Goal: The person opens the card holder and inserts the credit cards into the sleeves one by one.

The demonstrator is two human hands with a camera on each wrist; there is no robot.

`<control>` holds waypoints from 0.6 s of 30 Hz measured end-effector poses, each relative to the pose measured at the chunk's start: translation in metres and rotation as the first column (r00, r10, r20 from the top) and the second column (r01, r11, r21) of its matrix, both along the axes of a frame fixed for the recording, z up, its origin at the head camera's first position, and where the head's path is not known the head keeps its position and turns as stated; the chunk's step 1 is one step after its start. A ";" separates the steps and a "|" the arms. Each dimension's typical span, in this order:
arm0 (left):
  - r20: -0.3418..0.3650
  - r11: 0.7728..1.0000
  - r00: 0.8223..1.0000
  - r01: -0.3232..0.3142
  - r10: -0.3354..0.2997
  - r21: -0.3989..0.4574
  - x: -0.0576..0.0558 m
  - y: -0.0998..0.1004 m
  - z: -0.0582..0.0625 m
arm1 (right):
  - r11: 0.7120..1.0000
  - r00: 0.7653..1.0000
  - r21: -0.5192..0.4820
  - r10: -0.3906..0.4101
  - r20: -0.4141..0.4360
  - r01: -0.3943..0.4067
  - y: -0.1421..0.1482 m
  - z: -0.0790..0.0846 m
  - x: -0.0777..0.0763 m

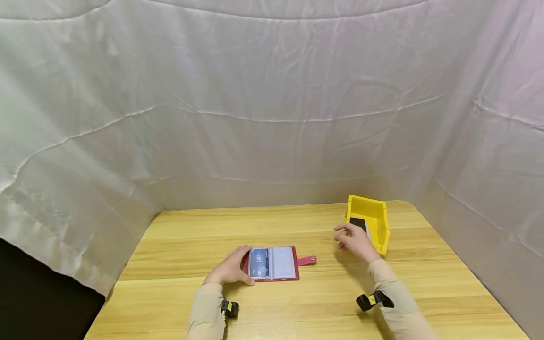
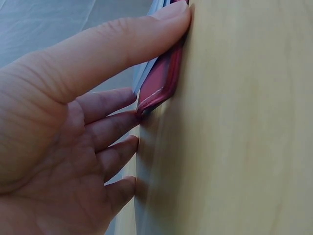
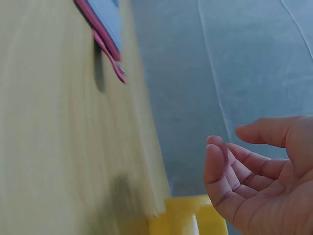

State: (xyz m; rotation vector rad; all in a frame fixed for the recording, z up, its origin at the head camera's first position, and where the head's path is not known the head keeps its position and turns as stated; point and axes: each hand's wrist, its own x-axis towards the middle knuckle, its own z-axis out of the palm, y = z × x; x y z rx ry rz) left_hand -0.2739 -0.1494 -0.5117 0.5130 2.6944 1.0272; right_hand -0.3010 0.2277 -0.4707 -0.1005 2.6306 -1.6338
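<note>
On the table lies a red card holder (image 1: 296, 264), spread open, with clear sleeves and a pink snap strap (image 1: 307, 260). A blue card (image 1: 259, 262) shows in its left sleeve. My left hand (image 1: 231, 267) holds the holder's left end, thumb along the near edge and fingers at the far edge. In the left wrist view the thumb lies across the red cover (image 2: 164, 81). To the right, my right hand (image 1: 356, 240) hovers in front of a yellow bin (image 1: 374, 223), fingers loosely bent and nothing between them.
Inside the yellow bin is a black item (image 1: 358, 223), partly hidden by the right hand, with something white beside it. Grey-white curtains (image 1: 272, 141) stand around the back and sides of the wooden table (image 1: 297, 316). Each forearm wears a black wrist camera (image 1: 230, 309).
</note>
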 end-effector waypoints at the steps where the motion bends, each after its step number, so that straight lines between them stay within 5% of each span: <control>1: -0.002 1.000 1.000 0.000 0.000 0.001 0.000 0.000 0.000 | 1.000 1.000 -0.010 -0.008 0.002 0.008 0.004 0.001 -0.002; 8: -0.004 1.000 1.000 -0.006 0.006 -0.002 -0.001 -0.001 -0.001 | 0.993 0.994 -0.061 -0.106 0.004 0.106 0.024 0.005 -0.015; 18: 0.006 1.000 1.000 0.001 -0.001 -0.006 -0.001 0.000 -0.001 | 0.968 0.968 0.007 -0.252 -0.021 0.252 0.043 -0.001 -0.032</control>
